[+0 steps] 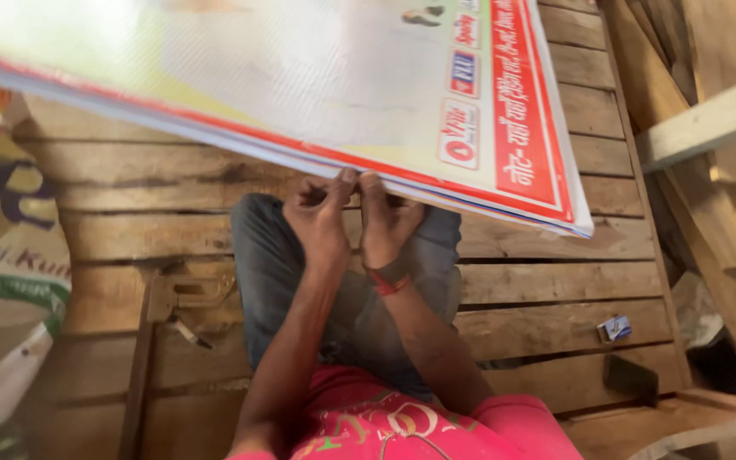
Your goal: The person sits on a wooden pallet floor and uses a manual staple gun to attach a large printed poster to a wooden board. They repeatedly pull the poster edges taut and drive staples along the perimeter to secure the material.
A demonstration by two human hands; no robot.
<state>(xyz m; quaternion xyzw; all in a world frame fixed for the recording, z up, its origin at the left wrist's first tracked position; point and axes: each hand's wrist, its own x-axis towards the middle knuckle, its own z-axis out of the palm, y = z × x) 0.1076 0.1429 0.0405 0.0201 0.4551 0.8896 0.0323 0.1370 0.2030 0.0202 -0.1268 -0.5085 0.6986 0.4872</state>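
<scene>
**Both hands at the board's near edge**

Plank floor point(555, 281), worn boards, gaps between. Person sits cross-legged on it. Left hand point(321, 217) and right hand point(385, 220) side by side, fingers curled shut on the near edge of a stack of printed boards point(317, 77), tilted above the knees. Judged: holding or lifting; next move needs a firm pinch. Saw point(159, 341) just left. Timber point(709, 128) crowds right; sack point(2, 255) left. Small box point(614, 328) right.

Wooden plank platform point(555, 281), boards running side to side | small blue-and-white box point(614, 328) lying near its right edge | dark flat block point(630, 377) just below it, toward the near right corner | rusty metal tool point(182, 300) on the left part | seated person's knees at the middle
</scene>
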